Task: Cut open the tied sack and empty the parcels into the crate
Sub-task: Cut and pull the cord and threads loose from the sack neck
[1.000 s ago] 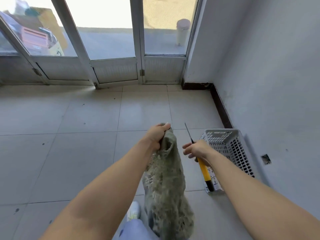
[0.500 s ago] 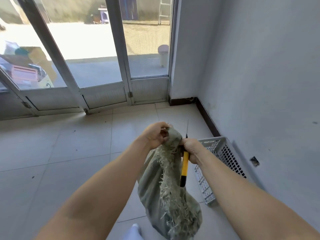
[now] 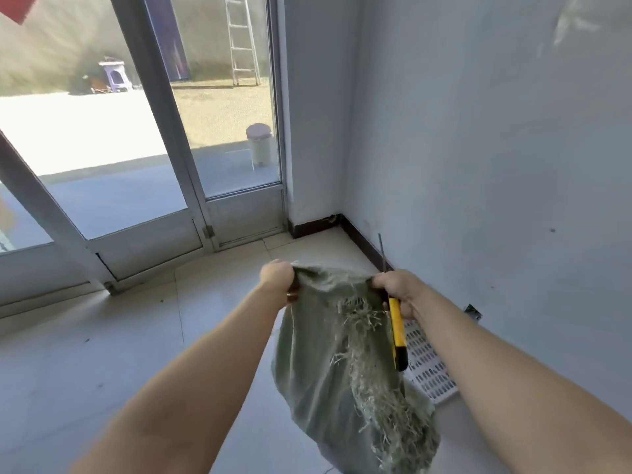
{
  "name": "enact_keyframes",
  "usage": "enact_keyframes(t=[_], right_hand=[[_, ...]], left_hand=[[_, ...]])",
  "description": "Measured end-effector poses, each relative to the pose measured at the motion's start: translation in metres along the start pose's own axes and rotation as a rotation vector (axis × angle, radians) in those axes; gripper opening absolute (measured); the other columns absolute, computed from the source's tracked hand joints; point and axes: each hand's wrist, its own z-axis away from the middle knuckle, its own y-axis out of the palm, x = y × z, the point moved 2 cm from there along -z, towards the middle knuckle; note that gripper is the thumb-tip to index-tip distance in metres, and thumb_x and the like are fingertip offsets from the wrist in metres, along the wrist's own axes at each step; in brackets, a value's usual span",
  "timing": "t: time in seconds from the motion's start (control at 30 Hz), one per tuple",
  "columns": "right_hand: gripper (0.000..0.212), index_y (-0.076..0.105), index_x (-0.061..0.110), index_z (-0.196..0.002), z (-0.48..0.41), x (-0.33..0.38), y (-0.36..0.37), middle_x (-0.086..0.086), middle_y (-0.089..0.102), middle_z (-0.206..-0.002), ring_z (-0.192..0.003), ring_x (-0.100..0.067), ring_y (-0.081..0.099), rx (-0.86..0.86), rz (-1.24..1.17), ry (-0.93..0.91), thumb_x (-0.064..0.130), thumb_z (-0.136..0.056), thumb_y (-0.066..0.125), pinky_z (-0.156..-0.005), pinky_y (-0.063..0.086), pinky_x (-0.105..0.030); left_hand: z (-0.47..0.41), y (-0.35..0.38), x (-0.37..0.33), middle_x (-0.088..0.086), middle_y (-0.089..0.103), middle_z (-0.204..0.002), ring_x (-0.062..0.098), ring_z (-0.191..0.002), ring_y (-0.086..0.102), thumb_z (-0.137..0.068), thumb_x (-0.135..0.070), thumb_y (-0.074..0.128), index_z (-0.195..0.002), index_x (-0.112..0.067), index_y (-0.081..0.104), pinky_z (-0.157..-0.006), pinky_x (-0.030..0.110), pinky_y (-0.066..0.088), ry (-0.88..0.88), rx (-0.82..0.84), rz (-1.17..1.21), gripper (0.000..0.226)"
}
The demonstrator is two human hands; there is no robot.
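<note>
Your left hand (image 3: 277, 276) grips the sack (image 3: 318, 354) by its top edge, fingers curled tight. Your right hand (image 3: 398, 290) clenches the other end and the knife (image 3: 398, 333), blade up.

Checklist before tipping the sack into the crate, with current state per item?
1. Left hand grips the sack top: ok.
2. Right hand grips the sack top alongside the knife: ok.
3. Knife blade retracted: not ok, it sticks out upward.
4. Sack mouth cut open: cannot tell.
5. Sack over the crate: cannot tell, crate mostly hidden behind sack and arm.
</note>
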Motion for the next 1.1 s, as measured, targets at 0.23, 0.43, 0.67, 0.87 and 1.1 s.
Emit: enact_keyframes(t=[0.23,0.43,0.67,0.87,1.1], right_hand=[[0.015,0.059,-0.003,-0.098,0.002,0.006,-0.009,-0.017,0.063,-0.069,-0.048,-0.026,0.062,-0.2,-0.157,0.071,0.003,-0.085,0.055,-0.05,0.05,-0.03],[0.008,0.057,-0.005,-0.091,0.018,0.01,-0.019,-0.02,0.061,-0.073,-0.061,-0.029,0.06,-0.327,-0.225,0.068,0.0,-0.085,0.056,-0.063,0.052,-0.037],[0.012,0.058,0.001,-0.083,0.026,0.011,-0.011,-0.011,0.061,-0.063,-0.049,-0.022,0.055,-0.22,-0.323,0.129,0.01,-0.091,0.054,-0.059,0.044,-0.029],[0.012,0.057,0.001,-0.086,0.023,0.012,0.001,-0.011,0.059,-0.072,-0.064,-0.024,0.053,-0.335,-0.436,0.115,0.008,-0.094,0.052,-0.063,0.047,-0.034],[0.021,0.049,0.007,-0.073,0.014,0.011,0.014,-0.007,0.048,-0.065,-0.053,-0.017,0.041,-0.386,-0.443,0.113,0.005,-0.094,0.049,-0.047,0.031,-0.027]], left_hand=[[-0.008,0.003,-0.025,0.01,0.07,-0.084,0.025,-0.073,0.066,-0.08,-0.025,0.07,-0.089,-0.005,0.066,-0.065,0.031,0.056,0.072,0.209,-0.04,0.022],[-0.004,0.026,-0.044,0.009,0.066,-0.082,0.022,-0.07,0.064,-0.084,-0.019,0.069,-0.085,-0.004,0.064,-0.062,0.03,0.055,0.087,0.348,-0.18,0.017],[-0.016,0.049,-0.061,0.014,0.049,-0.122,0.034,-0.117,0.045,-0.081,-0.038,0.065,-0.11,-0.013,0.056,-0.099,0.042,0.039,0.251,0.004,-0.549,0.039],[0.002,0.046,-0.035,0.015,0.034,-0.133,0.032,-0.122,0.035,-0.081,-0.017,0.065,-0.129,-0.004,0.032,-0.099,0.042,0.034,0.144,-0.109,-0.558,0.06],[-0.011,0.033,-0.002,0.007,0.057,-0.067,0.019,-0.056,0.054,-0.079,-0.048,0.071,-0.073,-0.005,0.054,-0.058,0.029,0.048,0.014,0.181,-0.35,0.046]])
